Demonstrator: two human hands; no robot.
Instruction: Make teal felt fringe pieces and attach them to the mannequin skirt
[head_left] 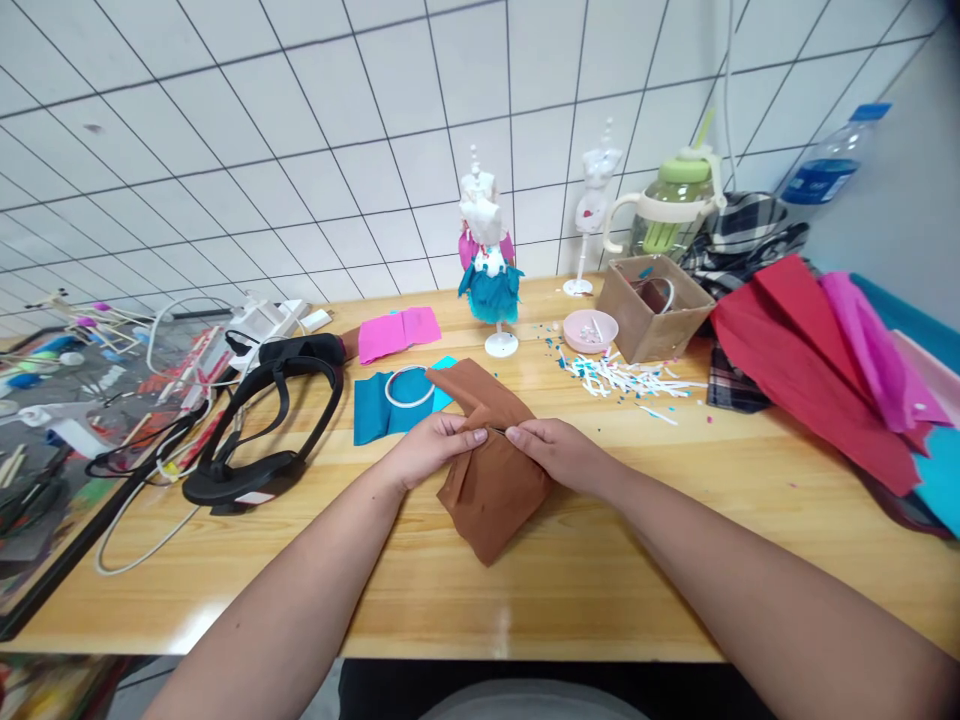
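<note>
Both hands grip a creased piece of brown crepe paper [495, 500] over the front middle of the table. My left hand [442, 445] pinches it from the left, thumb on top. From the right, my right hand [551, 450] pinches a fold close to the left thumb, and a small dark gap or edge shows between the two thumbs. One flap of the paper sticks up toward the back left. Just behind the left hand lie a folded teal paper [371, 410] and a white ring [409, 387].
A small dress form [484, 230] in a teal skirt and a bare one [592, 200] stand at the back. Paper scraps [622, 376] lie beside a pink dish [590, 333] and cardboard box [652, 320]. A black headset [262, 430] is left; red paper [802, 360] is right.
</note>
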